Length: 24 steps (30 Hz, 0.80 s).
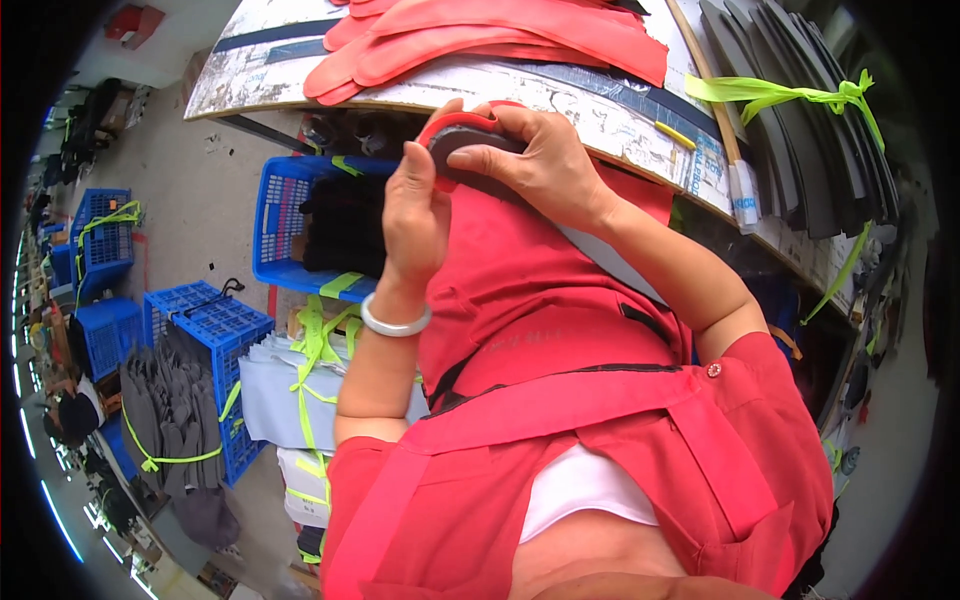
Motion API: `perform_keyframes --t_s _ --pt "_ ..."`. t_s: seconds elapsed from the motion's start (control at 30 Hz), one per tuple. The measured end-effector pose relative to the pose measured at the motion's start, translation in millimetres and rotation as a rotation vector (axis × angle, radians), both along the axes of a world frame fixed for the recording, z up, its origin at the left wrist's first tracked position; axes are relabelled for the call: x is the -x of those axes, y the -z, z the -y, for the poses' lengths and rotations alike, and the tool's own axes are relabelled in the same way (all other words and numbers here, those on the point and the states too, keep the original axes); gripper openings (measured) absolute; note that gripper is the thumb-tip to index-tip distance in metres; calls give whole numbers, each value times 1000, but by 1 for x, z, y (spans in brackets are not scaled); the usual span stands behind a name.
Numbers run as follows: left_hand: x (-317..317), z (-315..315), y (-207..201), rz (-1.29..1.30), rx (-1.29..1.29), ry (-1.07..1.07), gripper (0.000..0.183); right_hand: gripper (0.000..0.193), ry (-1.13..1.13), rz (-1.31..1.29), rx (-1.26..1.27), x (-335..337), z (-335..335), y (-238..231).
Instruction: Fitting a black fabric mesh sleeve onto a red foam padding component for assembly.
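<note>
- One grey strip (462,142) with a rounded end, red edging (432,132) curving around it, is up in front of you, just off the table's near edge.
- It looks light, springy and fairly stiff, likely foam or board; the cloth-like edging seems softer and apt to slip, so pinch both together near the curve.
- Your right hand (545,155) is closed in a pinch, thumb flat on the grey face, fingers at the red rim.
- Your left hand (415,215) half curls around the outer edging, thumb against it; its other fingers are mostly hidden.
- Beyond, smooth red cloth pieces (480,40) lie layered on the scuffed table (640,140).
- Right of those, thin grey sheets (790,150) stand bundled by a crinkled green tie (790,95).
</note>
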<state>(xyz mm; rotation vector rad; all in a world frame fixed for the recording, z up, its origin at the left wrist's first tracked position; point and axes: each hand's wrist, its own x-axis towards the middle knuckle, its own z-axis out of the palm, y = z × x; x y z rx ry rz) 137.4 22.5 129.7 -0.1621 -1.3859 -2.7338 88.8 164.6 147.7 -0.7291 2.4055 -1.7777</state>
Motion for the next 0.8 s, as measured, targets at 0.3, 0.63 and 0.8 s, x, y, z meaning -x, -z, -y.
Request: perform_keyframes --t_s 0.3,0.63,0.8 --pt "0 63 43 461 75 480 29 47 -178 142 -209 -14 -6 21" --pt "-19 63 54 408 33 399 28 33 -296 252 -134 -14 8 39" --pt "-24 77 67 499 106 502 19 31 -358 328 -161 -22 13 54"
